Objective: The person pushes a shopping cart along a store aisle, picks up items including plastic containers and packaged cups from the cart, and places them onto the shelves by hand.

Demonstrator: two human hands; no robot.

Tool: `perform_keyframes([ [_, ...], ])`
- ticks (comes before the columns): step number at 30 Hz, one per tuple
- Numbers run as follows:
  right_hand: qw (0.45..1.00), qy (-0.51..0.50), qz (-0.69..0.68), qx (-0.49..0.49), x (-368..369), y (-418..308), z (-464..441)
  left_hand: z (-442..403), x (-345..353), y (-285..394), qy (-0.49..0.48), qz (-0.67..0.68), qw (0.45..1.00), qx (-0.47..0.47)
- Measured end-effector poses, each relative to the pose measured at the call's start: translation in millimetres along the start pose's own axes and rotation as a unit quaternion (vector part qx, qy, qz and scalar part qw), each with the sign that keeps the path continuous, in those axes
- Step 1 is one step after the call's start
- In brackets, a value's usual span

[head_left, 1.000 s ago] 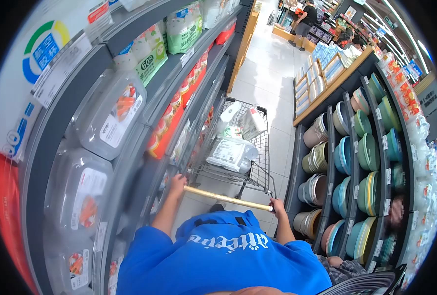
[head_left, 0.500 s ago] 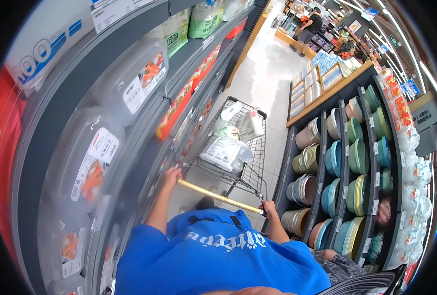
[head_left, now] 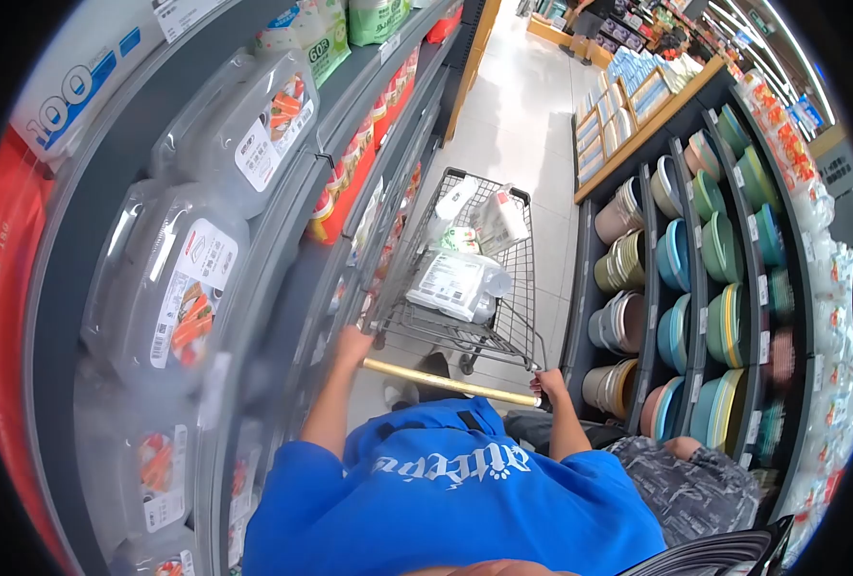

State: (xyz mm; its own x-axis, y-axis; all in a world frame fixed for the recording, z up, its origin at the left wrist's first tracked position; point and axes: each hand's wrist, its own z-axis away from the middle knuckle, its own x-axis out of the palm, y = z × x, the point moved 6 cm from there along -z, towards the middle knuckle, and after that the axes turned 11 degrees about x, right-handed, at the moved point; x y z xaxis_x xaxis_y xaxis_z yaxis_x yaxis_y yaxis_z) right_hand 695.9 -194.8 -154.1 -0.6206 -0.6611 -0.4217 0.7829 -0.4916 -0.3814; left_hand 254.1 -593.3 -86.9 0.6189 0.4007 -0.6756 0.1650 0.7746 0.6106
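Note:
A wire shopping cart [head_left: 518, 278] stands in front of me in the aisle, with a yellow handle bar [head_left: 446, 381] across its near side. My left hand [head_left: 353, 346] is closed at the bar's left end, close beside the left shelf. At the other end, my right hand [head_left: 548, 385] is closed on the cart's handle frame. Inside the cart lie a clear plastic pack with a white label [head_left: 448, 284], a clear-wrapped pack [head_left: 500, 223] and a white-and-green pack [head_left: 458, 240]. The fingers of both hands are partly hidden.
Shelves with clear plastic containers [head_left: 191, 288] run close along my left. To the right, a rack holds stacked bowls [head_left: 674, 254]. Someone in patterned grey shorts [head_left: 681, 490] is close at my right. Another person [head_left: 588, 24] stands far down the tiled aisle [head_left: 518, 115].
The cart and both hands have shifted right and slightly up in the view. More of the patterned shorts shows at right. The distant person is now partly cut off at the top.

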Motion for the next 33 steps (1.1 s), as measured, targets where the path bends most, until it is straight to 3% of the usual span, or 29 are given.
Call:
perform_keyframes([
  [4, 0.996, 0.042, 0.083, -0.01, -5.5, 19.3, -5.7, 17.2, -3.9, 12.9, -0.023, -0.147, 0.989, -0.017],
  [7, 0.981, 0.051, 0.177, -0.06, -6.3, 22.3, -14.3, 18.8, 9.1, 11.8, -0.007, -0.197, 0.979, 0.049],
  [17, 0.979, 0.009, 0.178, -0.096, -15.5, 64.7, -0.6, 76.8, 27.2, -6.0, 0.006, -0.154, 0.987, 0.038],
  [26, 0.937, -0.048, 0.327, -0.109, -24.2, 62.9, 16.6, 120.2, 41.0, -15.0, 0.019, -0.127, 0.988, 0.081],
  [29, 0.939, -0.054, 0.324, -0.102, -29.1, 58.3, 32.6, 125.5, 46.5, -24.4, 0.02, -0.118, 0.989, 0.082],
  [32, 0.952, -0.132, 0.272, -0.046, -30.8, 74.0, 7.1, 125.9, 47.6, -29.9, 0.009, -0.122, 0.988, 0.09],
  [33, 0.954, -0.119, 0.266, -0.071, -28.6, 65.6, 11.7, 129.7, 44.8, -22.0, 0.01, -0.134, 0.987, 0.094],
])
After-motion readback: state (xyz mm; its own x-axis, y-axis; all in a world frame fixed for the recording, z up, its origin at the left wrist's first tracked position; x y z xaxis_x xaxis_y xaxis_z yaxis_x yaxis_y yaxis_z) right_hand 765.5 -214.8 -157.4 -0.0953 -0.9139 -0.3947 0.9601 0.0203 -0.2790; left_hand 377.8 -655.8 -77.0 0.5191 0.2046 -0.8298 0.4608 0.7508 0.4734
